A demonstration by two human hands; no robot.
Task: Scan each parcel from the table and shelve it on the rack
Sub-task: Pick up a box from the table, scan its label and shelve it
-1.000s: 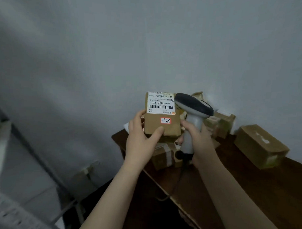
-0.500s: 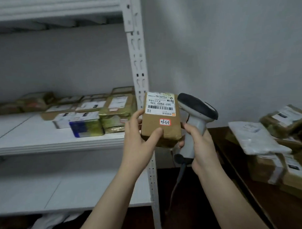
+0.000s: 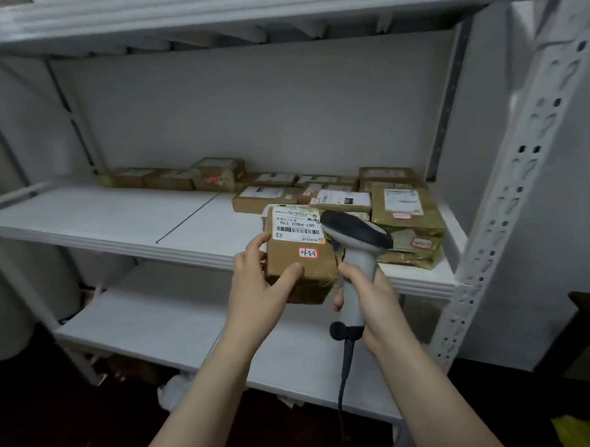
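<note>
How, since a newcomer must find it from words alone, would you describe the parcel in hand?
On the white rack, find the middle shelf. Just in front of it the left hand holds a brown cardboard parcel beside the scanner gripped by the right hand. Unlike the shelved parcels behind, it is off the shelf.

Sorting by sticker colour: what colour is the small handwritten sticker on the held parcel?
The sticker is white with a red border; the head view shows it best.
</note>
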